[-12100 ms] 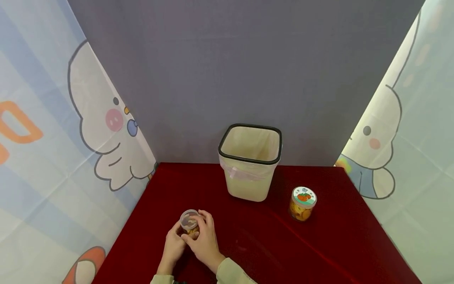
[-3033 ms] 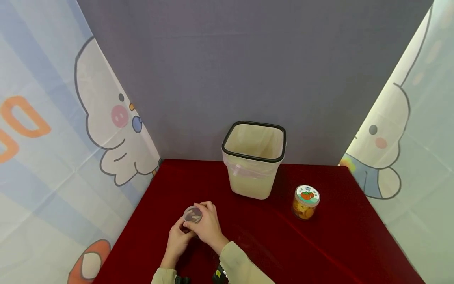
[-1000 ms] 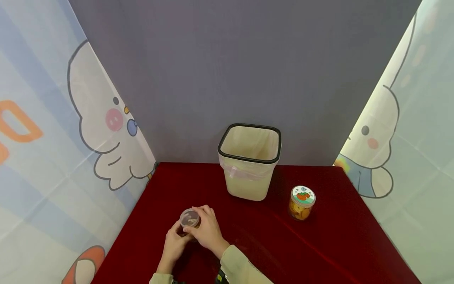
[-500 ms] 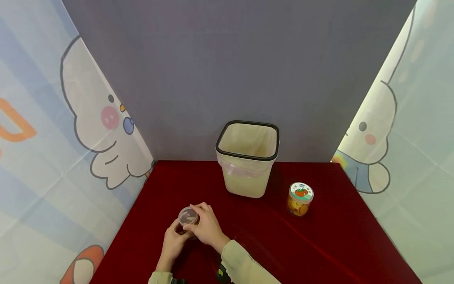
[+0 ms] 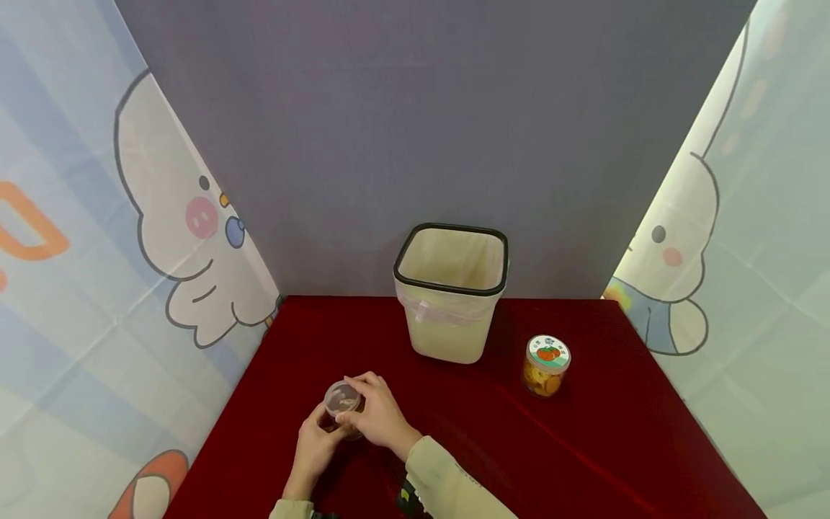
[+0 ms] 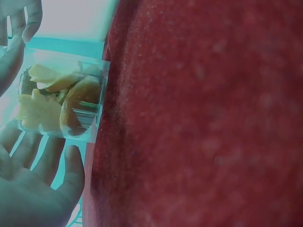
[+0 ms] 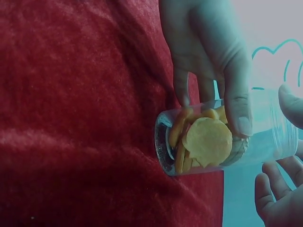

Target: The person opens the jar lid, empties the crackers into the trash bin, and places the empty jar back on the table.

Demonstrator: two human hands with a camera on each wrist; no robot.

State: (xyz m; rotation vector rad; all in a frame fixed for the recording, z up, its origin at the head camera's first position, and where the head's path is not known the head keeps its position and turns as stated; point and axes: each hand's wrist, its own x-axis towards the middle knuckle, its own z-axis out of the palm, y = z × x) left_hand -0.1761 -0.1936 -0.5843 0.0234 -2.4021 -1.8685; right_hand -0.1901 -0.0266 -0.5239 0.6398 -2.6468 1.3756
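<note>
A small clear jar (image 5: 342, 398) of yellow-brown biscuit-like pieces stands upright on the red cloth at the near left. My left hand (image 5: 315, 441) grips its body, the thumb lying across the front in the right wrist view. At the top, my right hand (image 5: 381, 418) holds the rim between thumb and fingers. Threads show near the upper end of the jar (image 7: 208, 139) in the right wrist view. Whether a separate clear lid sits there, I cannot tell. The left wrist view shows the pieces (image 6: 57, 101) through the wall, close to the base.
A cream bin (image 5: 447, 335) with a black rim and a plastic liner stands at the back. To its right is a second jar (image 5: 546, 366) with a tomato-like picture on its lid. Red cloth (image 5: 493, 447) covers the table; printed and grey curtains (image 5: 441, 144) surround it.
Twelve seconds ago my right fingers reached over the jar's top; now they hold its rim from the side. Over the last second my hands look nearly unchanged, while the head view shifts slightly.
</note>
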